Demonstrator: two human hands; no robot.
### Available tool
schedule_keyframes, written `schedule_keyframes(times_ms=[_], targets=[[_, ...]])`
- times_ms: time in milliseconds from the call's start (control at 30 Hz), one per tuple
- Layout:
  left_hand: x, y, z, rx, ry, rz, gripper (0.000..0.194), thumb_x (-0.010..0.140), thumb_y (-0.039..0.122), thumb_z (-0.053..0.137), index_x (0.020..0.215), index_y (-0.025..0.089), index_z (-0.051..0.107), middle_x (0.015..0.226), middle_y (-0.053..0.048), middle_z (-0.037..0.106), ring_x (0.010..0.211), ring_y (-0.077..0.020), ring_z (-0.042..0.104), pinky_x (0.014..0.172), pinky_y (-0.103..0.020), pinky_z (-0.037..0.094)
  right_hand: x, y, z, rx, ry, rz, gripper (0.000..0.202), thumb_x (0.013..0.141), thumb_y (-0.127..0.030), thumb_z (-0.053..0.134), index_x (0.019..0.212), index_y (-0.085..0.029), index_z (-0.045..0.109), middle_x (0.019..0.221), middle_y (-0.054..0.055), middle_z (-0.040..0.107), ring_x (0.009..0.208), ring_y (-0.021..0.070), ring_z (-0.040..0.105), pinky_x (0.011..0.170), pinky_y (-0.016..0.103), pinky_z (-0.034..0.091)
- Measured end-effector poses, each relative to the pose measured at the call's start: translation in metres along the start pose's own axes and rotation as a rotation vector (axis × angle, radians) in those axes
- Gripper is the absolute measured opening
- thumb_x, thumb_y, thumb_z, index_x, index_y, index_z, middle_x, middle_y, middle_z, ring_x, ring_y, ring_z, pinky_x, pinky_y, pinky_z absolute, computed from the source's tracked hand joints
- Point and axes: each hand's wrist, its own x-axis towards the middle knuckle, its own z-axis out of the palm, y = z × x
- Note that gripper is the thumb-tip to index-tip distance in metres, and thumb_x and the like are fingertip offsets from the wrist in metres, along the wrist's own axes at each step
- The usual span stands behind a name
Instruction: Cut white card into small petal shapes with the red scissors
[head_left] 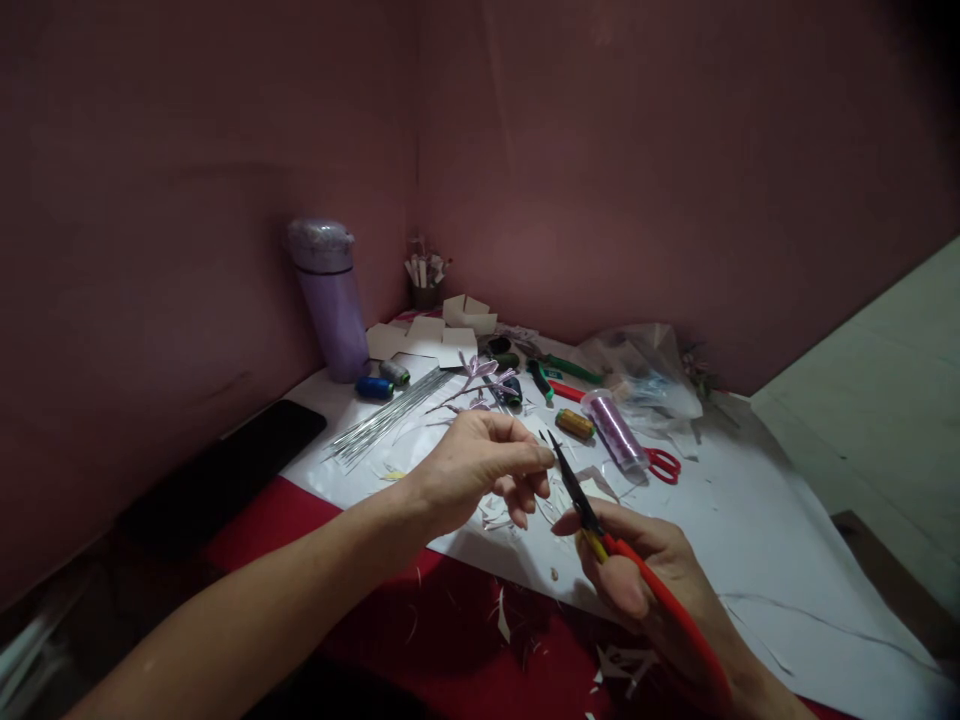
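Observation:
My left hand (487,462) is over the middle of the white sheet, thumb and index finger pinched together. Whatever lies between those fingertips is too small to make out. My right hand (645,565) is wrapped round the red-handled scissors (577,490), whose dark blades point up and left, close to the left fingertips. Behind the left hand lies a purple wire flower (478,372) on a thin stem. White paper scraps (559,505) are scattered beneath both hands.
On the white sheet (750,540) are silver wires (390,418), thread spools (374,387), a purple roll (615,432), red scissors (663,465), green-handled pliers (574,368) and a plastic bag (645,375). A purple bottle (331,305) and a black phone (277,435) are at the left.

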Motion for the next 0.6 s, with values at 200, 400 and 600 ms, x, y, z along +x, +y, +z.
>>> schedule_keyframes(times_ms=[200, 400, 600], targets=[[-0.0001, -0.0002, -0.0018, -0.004, -0.018, 0.008, 0.019, 0.070, 0.021, 0.066, 0.058, 0.012, 0.056, 0.053, -0.003, 0.060, 0.038, -0.0091, 0.052, 0.035, -0.019, 0.044, -0.0011, -0.0012, 0.0007, 0.056, -0.001, 0.025, 0.061, 0.059, -0.070, 0.063, 0.083, -0.014, 0.065, 0.048, -0.006, 0.041, 0.044, 0.0061, 0.024, 0.040, 0.019, 0.019], [-0.0003, 0.0016, -0.0020, 0.005, -0.029, 0.003, 0.021, 0.069, 0.023, 0.068, 0.056, 0.012, 0.055, 0.052, -0.002, 0.060, 0.038, -0.0087, 0.052, 0.035, -0.019, 0.044, 0.0003, 0.0004, -0.0004, 0.075, -0.025, 0.016, 0.052, 0.066, -0.062, 0.065, 0.085, -0.013, 0.065, 0.046, -0.007, 0.037, 0.042, 0.0054, 0.022, 0.037, 0.019, 0.019], [0.0004, 0.0008, -0.0032, -0.001, -0.039, -0.007, 0.018, 0.068, 0.019, 0.067, 0.057, 0.011, 0.055, 0.052, -0.002, 0.060, 0.037, -0.0090, 0.052, 0.034, -0.019, 0.044, -0.0017, 0.0017, -0.0019, 0.057, -0.029, 0.011, 0.042, 0.070, -0.054, 0.067, 0.083, -0.013, 0.066, 0.047, -0.007, 0.037, 0.040, 0.0046, 0.023, 0.036, 0.017, 0.018]])
